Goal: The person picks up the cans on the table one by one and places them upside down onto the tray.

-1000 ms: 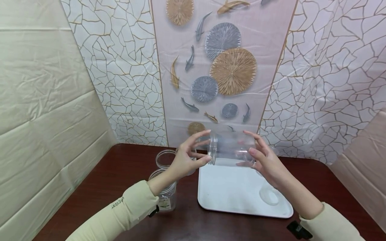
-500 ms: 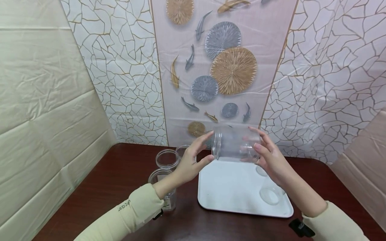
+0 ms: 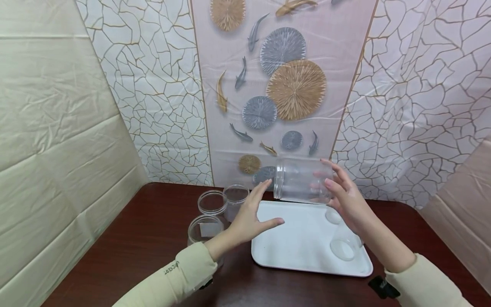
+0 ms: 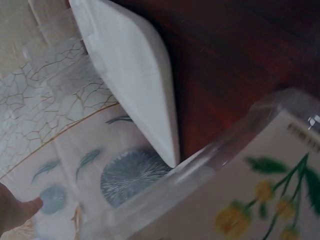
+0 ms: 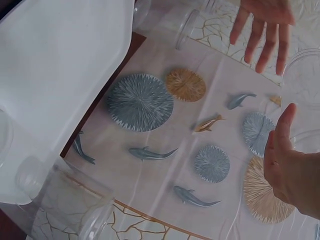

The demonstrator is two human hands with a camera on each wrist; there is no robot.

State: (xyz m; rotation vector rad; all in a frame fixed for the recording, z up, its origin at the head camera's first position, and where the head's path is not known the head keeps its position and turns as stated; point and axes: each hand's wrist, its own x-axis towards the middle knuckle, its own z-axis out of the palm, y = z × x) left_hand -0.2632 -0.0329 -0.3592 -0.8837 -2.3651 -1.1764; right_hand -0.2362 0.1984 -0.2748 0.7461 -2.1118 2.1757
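Note:
My right hand (image 3: 347,200) grips the base end of a clear screw-neck jar (image 3: 301,181), fingers and thumb spread round its sides. The jar lies sideways in the air above the back of the white tray (image 3: 299,251), its mouth facing left. Left of that mouth is my left hand (image 3: 245,219), fingers extended and thumb apart, holding nothing. In the right wrist view, the left hand (image 5: 265,27) shows with its fingers spread, across from the right hand (image 5: 295,170). A card with yellow flowers (image 4: 280,190) shows through clear plastic in the left wrist view.
Left of the tray, three open clear jars (image 3: 205,228) stand close together on the dark wooden table (image 3: 126,238), partly behind the left forearm. Transparent containers (image 3: 344,249) are on the tray's right side. A patterned cloth backdrop (image 3: 295,89) hangs behind the table.
The left hand has let go of the jar's mouth and moved slightly lower, its fingers opening. The right hand has carried the jar a little to the right and up.

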